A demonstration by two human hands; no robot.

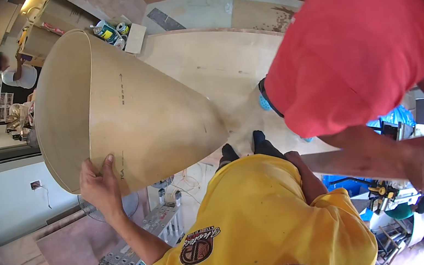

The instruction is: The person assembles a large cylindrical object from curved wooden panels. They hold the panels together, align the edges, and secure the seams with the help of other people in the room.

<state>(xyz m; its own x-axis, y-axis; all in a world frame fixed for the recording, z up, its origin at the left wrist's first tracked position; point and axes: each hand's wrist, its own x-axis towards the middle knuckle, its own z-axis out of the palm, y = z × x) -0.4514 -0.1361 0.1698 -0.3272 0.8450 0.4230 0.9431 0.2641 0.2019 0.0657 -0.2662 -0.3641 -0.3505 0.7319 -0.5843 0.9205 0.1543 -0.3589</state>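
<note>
A large, thin tan sheet [153,108] curls up in a wide cone-like bend on the left, with small dark marks printed on it. My left hand [101,183] grips its near edge, thumb on the outer face and fingers wrapped round the rim. The sheet narrows toward the floor close to my feet, where its end meets a flat tan surface [200,59]. My right arm hangs beside my yellow shirt, and my right hand [294,158] is near my right leg, its fingers hidden.
A co-worker in a red shirt [355,54] bends over close on my right, a blurred hand by a brown board [349,160]. An aluminium ladder [146,243] and a fan [109,204] stand at lower left. Cans [107,32] sit at the back; another person [20,74] is far left.
</note>
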